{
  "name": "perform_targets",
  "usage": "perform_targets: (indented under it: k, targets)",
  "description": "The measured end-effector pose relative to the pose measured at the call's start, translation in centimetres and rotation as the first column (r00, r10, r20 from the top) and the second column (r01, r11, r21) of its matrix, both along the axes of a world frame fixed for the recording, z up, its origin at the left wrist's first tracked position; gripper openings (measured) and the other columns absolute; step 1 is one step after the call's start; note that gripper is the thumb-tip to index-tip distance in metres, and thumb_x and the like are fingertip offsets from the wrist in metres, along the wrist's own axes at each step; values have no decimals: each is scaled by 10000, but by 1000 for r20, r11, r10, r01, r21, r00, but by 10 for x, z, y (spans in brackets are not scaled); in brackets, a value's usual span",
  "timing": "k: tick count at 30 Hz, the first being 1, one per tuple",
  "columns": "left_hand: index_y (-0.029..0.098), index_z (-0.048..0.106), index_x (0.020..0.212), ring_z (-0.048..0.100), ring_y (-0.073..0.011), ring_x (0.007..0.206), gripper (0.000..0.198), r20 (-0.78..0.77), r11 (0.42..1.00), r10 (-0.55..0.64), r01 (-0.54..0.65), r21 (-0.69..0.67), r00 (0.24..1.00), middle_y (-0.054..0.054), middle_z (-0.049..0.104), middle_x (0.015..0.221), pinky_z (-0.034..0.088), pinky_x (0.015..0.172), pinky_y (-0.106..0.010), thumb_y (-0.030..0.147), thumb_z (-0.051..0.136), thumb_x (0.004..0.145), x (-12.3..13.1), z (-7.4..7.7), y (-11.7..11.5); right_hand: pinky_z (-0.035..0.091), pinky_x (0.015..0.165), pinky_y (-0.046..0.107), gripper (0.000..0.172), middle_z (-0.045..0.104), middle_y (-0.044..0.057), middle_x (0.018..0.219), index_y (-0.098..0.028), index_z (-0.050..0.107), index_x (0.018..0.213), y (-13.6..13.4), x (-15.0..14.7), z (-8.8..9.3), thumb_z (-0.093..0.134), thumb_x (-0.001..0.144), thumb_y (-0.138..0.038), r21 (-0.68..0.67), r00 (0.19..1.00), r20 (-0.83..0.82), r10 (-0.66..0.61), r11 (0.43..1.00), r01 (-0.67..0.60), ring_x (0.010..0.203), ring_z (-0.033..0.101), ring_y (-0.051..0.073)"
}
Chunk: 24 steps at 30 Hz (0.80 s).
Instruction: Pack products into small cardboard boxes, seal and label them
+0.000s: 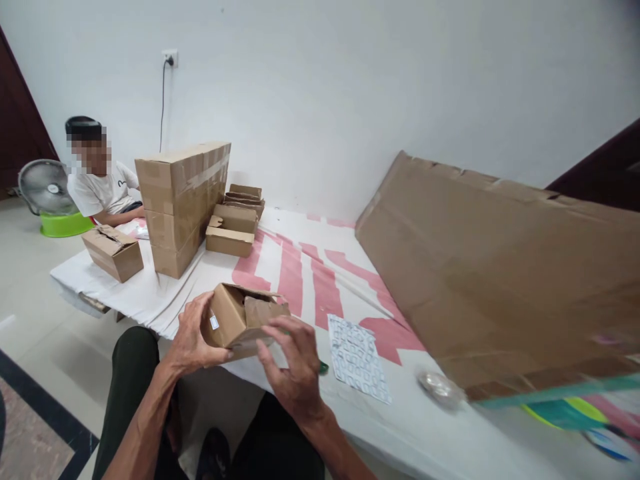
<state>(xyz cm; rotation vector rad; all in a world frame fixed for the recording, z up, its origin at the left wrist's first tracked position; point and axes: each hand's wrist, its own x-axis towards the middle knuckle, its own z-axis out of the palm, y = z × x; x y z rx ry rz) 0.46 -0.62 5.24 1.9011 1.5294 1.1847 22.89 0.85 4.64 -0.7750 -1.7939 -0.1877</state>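
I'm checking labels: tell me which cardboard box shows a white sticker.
The box held in the left hand: its end bears the sticker, while the other boxes show none.

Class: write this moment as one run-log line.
Left hand: holding labelled box; right hand: open, at box flap; nearby: patterned sheet

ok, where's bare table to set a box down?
Best patch: pink-and-white cloth between the open boxes and cardboard panel. Narrower: between printed sheet and clear packet. Crowded: left end, around the carton stack; also the near edge, where the left hand holds a small box, right hand close by.
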Motion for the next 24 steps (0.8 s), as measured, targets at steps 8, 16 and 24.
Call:
perform_targets:
  k: [8, 16, 24]
  targets:
    - [239, 398, 1548, 479, -413, 1427, 1045, -44, 995, -1, 5, 100, 999, -178, 500, 1561, 370, 1183, -605, 321, 896, 633, 2, -16, 4, 506, 1019, 442, 122, 710, 98, 1062, -188, 722, 1037, 6, -40, 32, 661, 953, -125, 2, 915, 385, 118, 992, -129, 1148, 591, 274]
    - [223, 377, 1557, 495, -412, 1419, 1052, -74, 981, 48, -33, 192, 996, -182, 518, 1530, 387, 1182, -597, 260, 841, 615, 12, -25, 6, 473, 964, 438, 38, 720, 103, 973, -189, 760, 877, 25, -48, 45, 780, 894, -216, 11, 771, 635, 39, 998, -60, 996, 586, 273]
    - [222, 379, 1570, 468, -423, 1438, 1039, -59, 994, 13, -7, 112, 998, -187, 503, 1541, 363, 1195, -617, 366, 854, 658, 15, -12, 4, 457, 961, 427, 90, 711, 89, 957, -208, 788, 857, 28, -51, 43, 734, 926, -187, -45, 709, 704, 45, 999, -20, 1041, 587, 273]
